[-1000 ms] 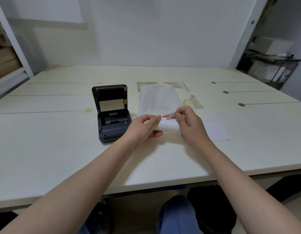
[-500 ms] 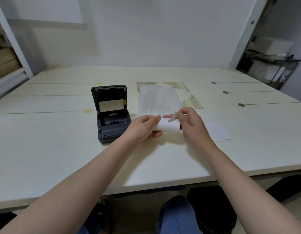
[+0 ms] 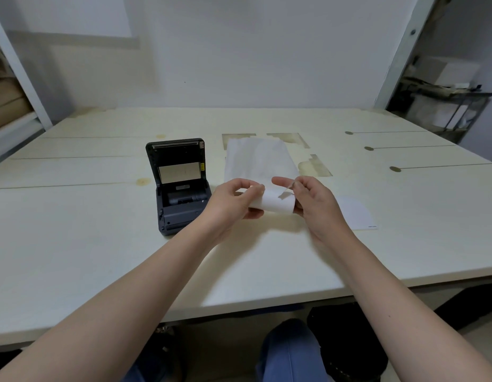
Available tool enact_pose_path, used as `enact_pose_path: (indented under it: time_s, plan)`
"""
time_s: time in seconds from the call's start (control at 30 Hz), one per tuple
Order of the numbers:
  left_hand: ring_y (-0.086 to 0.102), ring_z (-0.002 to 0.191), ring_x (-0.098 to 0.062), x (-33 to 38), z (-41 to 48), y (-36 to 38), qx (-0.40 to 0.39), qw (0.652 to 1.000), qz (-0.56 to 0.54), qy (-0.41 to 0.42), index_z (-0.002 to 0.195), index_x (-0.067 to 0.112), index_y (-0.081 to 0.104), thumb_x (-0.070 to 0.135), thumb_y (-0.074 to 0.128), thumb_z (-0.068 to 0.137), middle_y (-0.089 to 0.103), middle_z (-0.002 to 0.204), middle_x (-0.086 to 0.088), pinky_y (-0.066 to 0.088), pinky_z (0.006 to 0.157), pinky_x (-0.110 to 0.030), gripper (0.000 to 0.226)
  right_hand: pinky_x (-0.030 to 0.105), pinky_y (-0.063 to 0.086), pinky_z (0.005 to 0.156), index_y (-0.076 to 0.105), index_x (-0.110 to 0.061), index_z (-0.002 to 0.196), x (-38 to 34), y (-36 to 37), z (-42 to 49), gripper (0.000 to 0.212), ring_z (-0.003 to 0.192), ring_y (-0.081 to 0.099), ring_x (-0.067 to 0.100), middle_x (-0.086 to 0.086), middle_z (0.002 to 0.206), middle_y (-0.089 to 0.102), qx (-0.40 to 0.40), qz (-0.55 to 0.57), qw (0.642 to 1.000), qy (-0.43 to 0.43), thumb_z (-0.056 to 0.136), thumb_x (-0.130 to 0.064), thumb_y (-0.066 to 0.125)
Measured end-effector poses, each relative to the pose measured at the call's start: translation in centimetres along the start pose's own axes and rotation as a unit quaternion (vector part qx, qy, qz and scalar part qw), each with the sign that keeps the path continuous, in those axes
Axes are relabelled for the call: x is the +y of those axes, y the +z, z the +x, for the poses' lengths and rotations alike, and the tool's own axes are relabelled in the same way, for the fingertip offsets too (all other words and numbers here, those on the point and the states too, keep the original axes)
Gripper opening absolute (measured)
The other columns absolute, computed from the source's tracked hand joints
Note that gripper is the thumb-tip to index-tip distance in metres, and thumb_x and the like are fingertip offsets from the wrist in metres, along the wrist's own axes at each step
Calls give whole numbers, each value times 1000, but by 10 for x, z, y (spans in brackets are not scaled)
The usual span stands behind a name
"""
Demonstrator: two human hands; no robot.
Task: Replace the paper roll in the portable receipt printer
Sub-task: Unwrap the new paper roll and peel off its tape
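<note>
Paper roll (image 3: 273,202), right of the printer (image 3: 181,188), is gripped by the left hand (image 3: 234,201); its tab (image 3: 288,189) is pinched by the right hand (image 3: 315,201).

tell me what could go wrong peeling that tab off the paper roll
The right hand pinches a small greyish tab on the white paper roll, and a ragged mark shows beneath it: the outer layer may tear unevenly. The left hand grips only one end, so the roll might slip or unwind. The dark grey receipt printer stands open beside that hand; its raised lid could get knocked.
</note>
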State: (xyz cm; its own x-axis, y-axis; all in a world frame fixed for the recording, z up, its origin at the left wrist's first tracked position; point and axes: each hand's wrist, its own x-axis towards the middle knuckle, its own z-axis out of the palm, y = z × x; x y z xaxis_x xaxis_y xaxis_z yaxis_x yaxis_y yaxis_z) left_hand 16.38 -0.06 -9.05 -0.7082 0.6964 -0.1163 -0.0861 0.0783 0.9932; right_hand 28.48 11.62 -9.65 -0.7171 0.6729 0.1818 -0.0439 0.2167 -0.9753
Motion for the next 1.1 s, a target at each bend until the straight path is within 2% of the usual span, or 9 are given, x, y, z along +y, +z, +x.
enact_pose_path:
  time_s: [0.13, 0.2, 0.3, 0.47, 0.57, 0.67, 0.77, 0.9, 1.1]
  plan:
    - [67, 62, -19, -1, -1, 0, -7, 999, 17, 32, 95, 16, 68, 24, 68, 90, 69, 90, -7, 59, 86, -35, 9, 58, 45, 94, 52, -19, 89, 6, -3, -1, 18, 96, 59, 44, -10, 115, 73, -3, 16, 1000, -1, 103, -20, 41]
    - [67, 62, -19, -1, -3, 0, -8, 998, 32, 56, 95, 18, 68, 23, 68, 90, 69, 89, -6, 58, 76, -27, 8, 49, 47, 87, 52, -19, 90, 6, -4, -2, 18, 90, 66, 23, -10, 113, 73, -5, 21, 1000, -8, 103, -18, 41]
    - [66, 62, -17, -1, -4, 1, -11, 994, 69, 82, 99, 17, 68, 22, 69, 89, 67, 88, -2, 47, 56, -13, 11, 40, 49, 86, 57, -20, 92, 6, -7, 0, 17, 96, 66, 15, -10, 113, 72, -17, 10, 1000, -19, 102, -17, 44]
    - [67, 63, -16, 0, -3, 1, -65, 989, 105, 84, 97, 18, 69, 25, 70, 88, 67, 87, -2, 57, 79, -35, 11, 29, 45, 69, 65, -12, 92, 2, -8, 2, 14, 74, 60, 12, -4, 83, 72, -2, -65, 998, -7, 96, -20, 54]
    - [68, 64, -17, 2, -3, 0, -81, 989, 103, 64, 98, 19, 69, 27, 69, 89, 66, 89, -2, 54, 75, -26, 13, 22, 41, 61, 66, -19, 95, 1, -8, 3, 11, 62, 53, 7, -14, 65, 60, 1, -110, 993, 29, 93, -27, 59]
    - [66, 60, -16, 3, -4, -2, -74, 992, 97, 41, 103, 17, 67, 28, 68, 90, 64, 82, 3, 47, 59, -9, 16, 25, 50, 75, 56, -25, 113, 1, -9, 3, 23, 83, 67, 9, -11, 96, 71, 17, -74, 996, 46, 90, -26, 63]
    - [65, 56, -14, 2, -3, -4, -68, 993, 92, 26, 109, 17, 62, 30, 68, 90, 67, 89, -3, 48, 67, -16, 24, 15, 44, 73, 64, -19, 101, -6, -13, -1, 13, 81, 62, -3, -14, 98, 67, 56, -93, 993, -44, 91, -11, 62]
    - [64, 59, -13, 5, 0, -5, -61, 994, 93, 9, 120, 19, 53, 33, 67, 90, 70, 92, -1, 45, 66, -17, 36, 16, 46, 85, 71, -27, 103, -14, -16, -6, 18, 100, 61, -4, -17, 110, 67, -68, -195, 975, -84, 89, -16, 66]
    - [60, 62, -13, 7, 4, -9, -61, 991, 121, 8, 125, 20, 49, 35, 69, 86, 70, 90, -1, 49, 77, -26, 45, 23, 50, 91, 40, -38, 139, -16, -12, -12, 63, 108, 63, 6, -19, 126, 57, -170, -165, 971, 15, 84, -34, 72]
